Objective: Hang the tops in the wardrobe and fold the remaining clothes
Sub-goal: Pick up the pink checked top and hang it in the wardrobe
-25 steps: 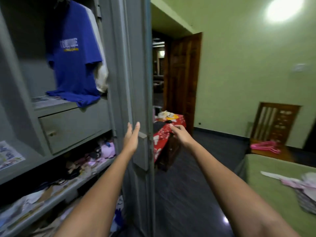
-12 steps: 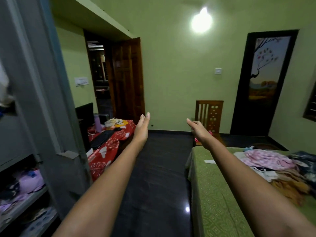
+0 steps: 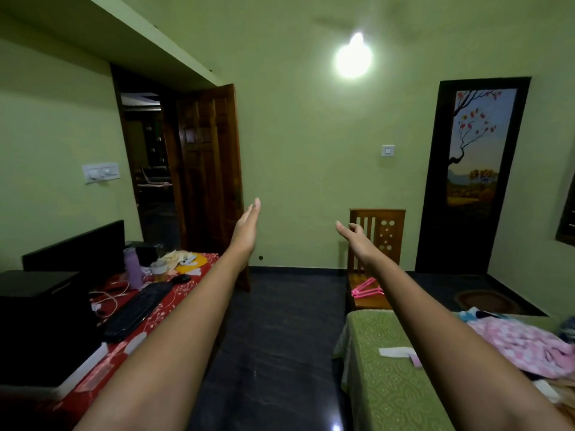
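Turning away from the wardrobe, now out of view, both empty, open hands, left (image 3: 247, 231) and right (image 3: 357, 241), are reaching toward clothes (image 3: 522, 343) waiting on the bed (image 3: 382, 384).

Pile of clothes (image 3: 525, 343) to the right of and nearer than the right hand (image 3: 357, 241): cut off by the right frame edge and partly hidden behind the right forearm, so garment types and count are unreadable. Small white and pink item (image 3: 401, 354) on the bed (image 3: 382, 387), half covered by that same forearm, unidentifiable. Pink hangers (image 3: 367, 287) just below the right hand on the chair (image 3: 378, 231) seat: count unclear, too tangled. Chair's left side hidden by the right hand. Red-clothed table (image 3: 130, 343) below and left of the left hand (image 3: 247, 228): near end covered by the left forearm, bottom cut off. Black box (image 3: 40, 325) far left, cropped by the edge. Small clutter beyond the keyboard (image 3: 137, 312) too blurry to name.
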`<state>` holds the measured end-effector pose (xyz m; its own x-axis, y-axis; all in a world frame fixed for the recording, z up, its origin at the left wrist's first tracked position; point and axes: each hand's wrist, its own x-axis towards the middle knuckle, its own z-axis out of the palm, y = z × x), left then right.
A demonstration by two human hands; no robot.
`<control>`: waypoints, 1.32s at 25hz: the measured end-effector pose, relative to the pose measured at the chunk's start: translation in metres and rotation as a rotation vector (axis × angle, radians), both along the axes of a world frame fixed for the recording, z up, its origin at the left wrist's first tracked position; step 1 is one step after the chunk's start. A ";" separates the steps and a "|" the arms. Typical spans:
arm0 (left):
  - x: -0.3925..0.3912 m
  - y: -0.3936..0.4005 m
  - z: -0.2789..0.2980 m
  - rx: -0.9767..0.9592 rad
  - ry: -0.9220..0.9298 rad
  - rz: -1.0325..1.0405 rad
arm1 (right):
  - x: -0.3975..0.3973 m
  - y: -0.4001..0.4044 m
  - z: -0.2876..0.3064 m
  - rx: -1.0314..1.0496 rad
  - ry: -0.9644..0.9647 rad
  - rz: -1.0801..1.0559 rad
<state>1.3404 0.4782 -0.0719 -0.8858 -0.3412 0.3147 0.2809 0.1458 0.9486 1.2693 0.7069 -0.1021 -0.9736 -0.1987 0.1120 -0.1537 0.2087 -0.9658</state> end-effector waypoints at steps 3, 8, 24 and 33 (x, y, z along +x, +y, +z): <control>-0.072 -0.015 -0.008 -0.009 -0.042 -0.035 | -0.072 -0.019 -0.019 0.037 -0.050 -0.006; -0.198 -0.044 -0.023 -0.012 -0.058 -0.025 | -0.200 -0.037 -0.030 0.022 -0.076 -0.046; -0.664 -0.039 -0.012 0.030 0.028 -0.169 | -0.612 -0.029 0.000 0.074 0.041 -0.175; -0.899 0.111 0.000 -0.024 -0.028 -0.736 | -0.693 0.106 0.009 -0.074 0.046 -0.765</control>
<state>0.4415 0.5894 -0.0723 -0.8906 0.3516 0.2884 0.2897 -0.0502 0.9558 0.5759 0.8133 -0.0930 -0.8309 0.5380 0.1420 -0.0325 0.2079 -0.9776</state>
